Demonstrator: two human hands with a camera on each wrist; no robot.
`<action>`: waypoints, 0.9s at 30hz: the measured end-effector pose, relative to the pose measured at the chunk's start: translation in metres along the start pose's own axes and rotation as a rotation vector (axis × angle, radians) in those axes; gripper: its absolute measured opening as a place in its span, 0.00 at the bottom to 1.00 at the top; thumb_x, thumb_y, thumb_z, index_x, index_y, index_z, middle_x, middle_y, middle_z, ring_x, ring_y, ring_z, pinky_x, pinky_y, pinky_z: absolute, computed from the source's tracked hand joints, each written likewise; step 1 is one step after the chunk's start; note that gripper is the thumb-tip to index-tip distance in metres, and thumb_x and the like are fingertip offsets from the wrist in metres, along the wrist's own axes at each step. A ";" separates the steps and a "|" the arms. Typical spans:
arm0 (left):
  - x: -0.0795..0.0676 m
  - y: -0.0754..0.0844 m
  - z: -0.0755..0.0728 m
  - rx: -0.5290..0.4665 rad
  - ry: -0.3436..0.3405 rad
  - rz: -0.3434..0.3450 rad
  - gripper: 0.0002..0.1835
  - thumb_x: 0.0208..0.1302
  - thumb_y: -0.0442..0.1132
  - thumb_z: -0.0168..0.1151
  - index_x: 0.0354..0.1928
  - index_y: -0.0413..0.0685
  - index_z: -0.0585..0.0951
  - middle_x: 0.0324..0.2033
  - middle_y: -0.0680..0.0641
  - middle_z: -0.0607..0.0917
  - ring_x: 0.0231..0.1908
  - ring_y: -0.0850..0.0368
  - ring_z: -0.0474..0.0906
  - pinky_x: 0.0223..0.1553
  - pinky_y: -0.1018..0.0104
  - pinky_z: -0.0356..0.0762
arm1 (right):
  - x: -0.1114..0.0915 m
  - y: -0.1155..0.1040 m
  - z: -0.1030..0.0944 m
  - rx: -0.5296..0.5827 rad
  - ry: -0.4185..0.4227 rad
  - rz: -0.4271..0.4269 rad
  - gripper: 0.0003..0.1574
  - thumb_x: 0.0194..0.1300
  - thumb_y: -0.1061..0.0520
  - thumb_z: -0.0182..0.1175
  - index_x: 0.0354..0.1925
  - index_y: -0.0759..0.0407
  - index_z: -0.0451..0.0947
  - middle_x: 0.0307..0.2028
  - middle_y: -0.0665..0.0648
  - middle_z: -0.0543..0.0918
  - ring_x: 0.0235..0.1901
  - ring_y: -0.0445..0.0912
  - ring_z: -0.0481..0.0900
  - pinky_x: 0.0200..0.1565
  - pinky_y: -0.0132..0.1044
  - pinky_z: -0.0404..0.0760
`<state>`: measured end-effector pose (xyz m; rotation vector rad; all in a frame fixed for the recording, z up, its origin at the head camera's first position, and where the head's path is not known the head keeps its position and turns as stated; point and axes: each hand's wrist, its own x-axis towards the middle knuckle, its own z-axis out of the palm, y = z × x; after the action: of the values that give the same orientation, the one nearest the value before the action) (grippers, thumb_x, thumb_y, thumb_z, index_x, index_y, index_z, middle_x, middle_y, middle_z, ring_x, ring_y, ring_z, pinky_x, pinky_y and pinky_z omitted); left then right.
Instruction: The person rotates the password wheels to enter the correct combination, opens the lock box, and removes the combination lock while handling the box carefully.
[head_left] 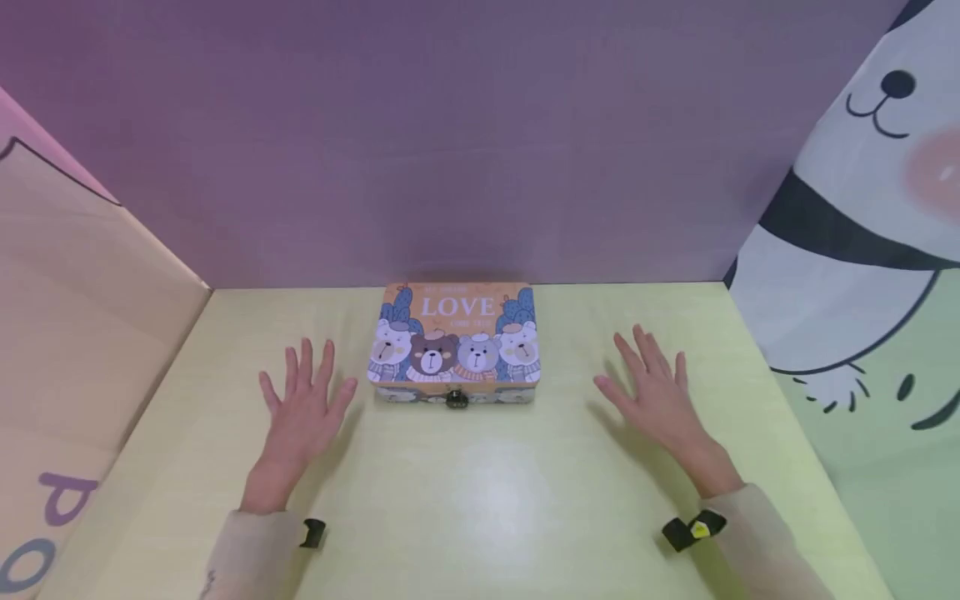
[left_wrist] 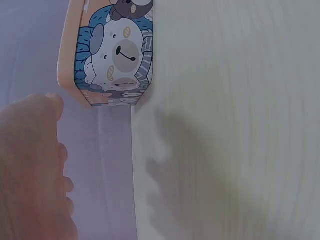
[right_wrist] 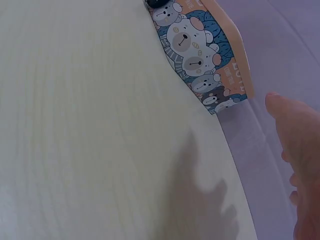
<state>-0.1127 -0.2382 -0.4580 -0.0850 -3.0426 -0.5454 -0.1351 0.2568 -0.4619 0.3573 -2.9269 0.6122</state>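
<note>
A rectangular box (head_left: 457,342) with printed bears, cactuses and the word LOVE on its lid sits on the table near the back. Its lid is down, and a dark clasp (head_left: 457,399) shows at the middle of its front side. To the left of the box, my left hand (head_left: 300,417) is held over the table with its fingers spread. My right hand (head_left: 656,400) is farther off on the right side, fingers likewise spread. Neither hand touches the box. Both wrist views show a side of the box (left_wrist: 115,55) and the shadow of that hand on the table.
The pale table (head_left: 465,492) ends at a purple backdrop (head_left: 465,150) just behind the box. A beige panel (head_left: 82,317) borders the left side, a panel with a printed bear (head_left: 855,308) the right. Dark straps (head_left: 693,530) are at the wrists.
</note>
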 end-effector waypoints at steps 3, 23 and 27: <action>-0.002 0.001 0.000 0.004 -0.007 0.001 0.38 0.76 0.62 0.30 0.78 0.49 0.40 0.76 0.37 0.33 0.73 0.41 0.18 0.63 0.30 0.12 | -0.002 -0.002 0.001 0.000 0.000 -0.004 0.48 0.70 0.33 0.50 0.76 0.54 0.51 0.76 0.66 0.45 0.74 0.64 0.43 0.67 0.73 0.33; -0.011 0.009 0.007 0.005 -0.032 -0.002 0.39 0.76 0.63 0.31 0.78 0.49 0.40 0.76 0.35 0.35 0.73 0.32 0.26 0.64 0.32 0.10 | -0.012 -0.015 0.008 -0.014 -0.040 -0.031 0.47 0.70 0.32 0.50 0.76 0.52 0.51 0.77 0.63 0.46 0.75 0.63 0.44 0.68 0.72 0.37; -0.013 0.010 0.008 0.003 -0.037 -0.003 0.39 0.76 0.62 0.32 0.78 0.49 0.40 0.76 0.35 0.36 0.73 0.33 0.25 0.64 0.32 0.11 | -0.014 -0.017 0.010 -0.021 -0.049 -0.038 0.48 0.70 0.32 0.51 0.76 0.53 0.52 0.77 0.63 0.46 0.75 0.62 0.44 0.68 0.72 0.38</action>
<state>-0.0990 -0.2265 -0.4632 -0.0909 -3.0795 -0.5456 -0.1180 0.2407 -0.4668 0.4302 -2.9635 0.5757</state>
